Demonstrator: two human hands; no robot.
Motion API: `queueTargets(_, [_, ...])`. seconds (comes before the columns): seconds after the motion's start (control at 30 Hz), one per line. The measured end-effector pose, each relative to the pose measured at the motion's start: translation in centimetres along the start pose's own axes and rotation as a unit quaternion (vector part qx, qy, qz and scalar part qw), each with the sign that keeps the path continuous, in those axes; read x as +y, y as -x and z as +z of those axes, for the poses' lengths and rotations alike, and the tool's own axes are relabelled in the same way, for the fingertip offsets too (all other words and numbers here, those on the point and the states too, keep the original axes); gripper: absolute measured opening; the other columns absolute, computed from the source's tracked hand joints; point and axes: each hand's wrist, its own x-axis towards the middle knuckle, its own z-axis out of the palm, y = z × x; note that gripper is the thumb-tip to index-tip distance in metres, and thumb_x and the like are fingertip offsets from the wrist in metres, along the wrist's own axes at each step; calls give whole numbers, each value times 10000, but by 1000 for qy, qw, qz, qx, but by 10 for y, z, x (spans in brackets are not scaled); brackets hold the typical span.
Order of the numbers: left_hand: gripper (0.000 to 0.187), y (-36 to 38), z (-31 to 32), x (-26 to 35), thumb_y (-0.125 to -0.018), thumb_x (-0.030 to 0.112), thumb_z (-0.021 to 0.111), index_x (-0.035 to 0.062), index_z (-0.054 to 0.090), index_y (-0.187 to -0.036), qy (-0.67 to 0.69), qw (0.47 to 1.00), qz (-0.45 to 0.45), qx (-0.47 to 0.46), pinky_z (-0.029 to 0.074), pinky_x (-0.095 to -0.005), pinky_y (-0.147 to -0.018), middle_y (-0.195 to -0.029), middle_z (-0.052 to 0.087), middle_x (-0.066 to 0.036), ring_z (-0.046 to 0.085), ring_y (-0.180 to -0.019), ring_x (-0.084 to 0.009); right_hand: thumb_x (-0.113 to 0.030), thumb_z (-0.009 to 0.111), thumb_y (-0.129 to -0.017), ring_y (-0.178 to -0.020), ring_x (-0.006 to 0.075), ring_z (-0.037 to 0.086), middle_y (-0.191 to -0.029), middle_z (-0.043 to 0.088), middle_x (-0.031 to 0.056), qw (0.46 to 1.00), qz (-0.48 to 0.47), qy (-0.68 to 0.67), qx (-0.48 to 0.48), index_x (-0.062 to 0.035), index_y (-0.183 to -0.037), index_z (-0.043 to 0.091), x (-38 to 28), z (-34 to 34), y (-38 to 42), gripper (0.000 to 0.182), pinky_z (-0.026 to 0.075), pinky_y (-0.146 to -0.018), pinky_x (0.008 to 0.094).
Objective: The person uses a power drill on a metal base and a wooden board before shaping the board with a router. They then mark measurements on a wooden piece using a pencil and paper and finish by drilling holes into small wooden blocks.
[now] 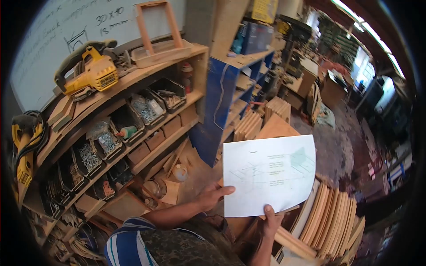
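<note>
A white paper sheet with faint green drawings and small lines of text is held up near the middle of the view. My left hand grips its lower left edge, thumb on the front and the other fingers hidden behind. At the bottom edge of the sheet my right hand pinches it, thumb in front. Just right of the sheet stands a row of curved wooden pieces.
A wooden shelf at the left carries a yellow saw and black bins of screws. Behind it is a whiteboard with writing. A blue cabinet and stacked wood pieces stand beyond the sheet. Glass jars sit low at the left.
</note>
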Motion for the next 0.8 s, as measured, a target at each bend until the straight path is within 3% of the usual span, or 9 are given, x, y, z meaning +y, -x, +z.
queueTargets(0.07, [481,-3,-30,20,-1008,197,671,-47,551,-1405,62,996,71,1,489,-373,-1025,-1285,670,-135,631,-1166,-205,-260,881,-744,-1188,291,598,-1324,587,167,998,28,-17,-54,83,-1462,401,13,32,-31,929,470,-1048,416])
queueTargets(0.2, [503,-27,-86,62,-971,186,706,-54,560,-1389,41,991,130,14,483,-378,-1033,-1273,678,-134,637,-1162,-209,-265,860,-724,-1269,303,542,-1387,536,173,996,21,-8,-89,51,-1488,379,21,104,-94,957,421,-1093,436])
queueTargets(0.33, [524,-76,-109,114,-964,188,711,-74,546,-1387,13,981,187,41,503,-384,-1026,-1293,668,-158,644,-1183,-234,-233,825,-758,-1275,332,543,-1380,539,190,992,-40,-45,-113,74,-1482,377,9,176,-151,905,427,-1089,438])
queueTargets(0.4, [542,-105,-101,158,-978,216,703,-70,528,-1405,15,971,233,53,512,-391,-1039,-1298,662,-157,651,-1181,-243,-247,823,-778,-1283,339,542,-1380,537,207,982,-120,-71,-124,113,-1471,370,-5,213,-184,903,427,-1095,448])
queueTargets(0.47, [498,-146,-109,193,-1019,222,655,-49,524,-1415,54,963,262,-2,524,-395,-1037,-1319,649,-146,655,-1183,-250,-249,809,-823,-1279,328,553,-1385,544,225,975,-155,-63,-145,151,-1447,387,-22,246,-229,853,428,-1103,450])
queueTargets(0.57, [448,-190,-117,244,-1070,208,573,-23,491,-1445,78,955,285,15,549,-381,-999,-1352,633,-148,664,-1163,-249,-158,792,-871,-1185,290,623,-1320,614,216,956,-222,-89,-172,156,-1376,488,-60,308,-291,668,487,-1043,400])
queueTargets(0.67, [600,-193,-121,245,-1045,269,624,-50,407,-1504,-4,950,267,160,573,-394,-957,-1342,633,-173,654,-1171,-262,-100,789,-884,-1105,251,655,-1249,666,186,936,-284,-99,-185,139,-1296,571,-72,369,-351,524,513,-987,359])
queueTargets(0.7, [637,-193,-130,232,-1028,276,652,-57,401,-1511,-18,950,268,160,579,-389,-946,-1364,621,-182,656,-1165,-265,-82,785,-888,-1063,228,664,-1208,691,168,925,-328,-81,-172,131,-1242,619,-67,387,-368,445,520,-956,338])
queueTargets(0.8, [594,-184,-152,188,-1028,241,656,-63,438,-1489,-43,945,237,220,584,-358,-923,-1379,616,-183,661,-1150,-233,-98,797,-888,-980,218,689,-1116,731,146,911,-337,-114,-208,130,-1147,673,-57,437,-402,366,543,-889,342])
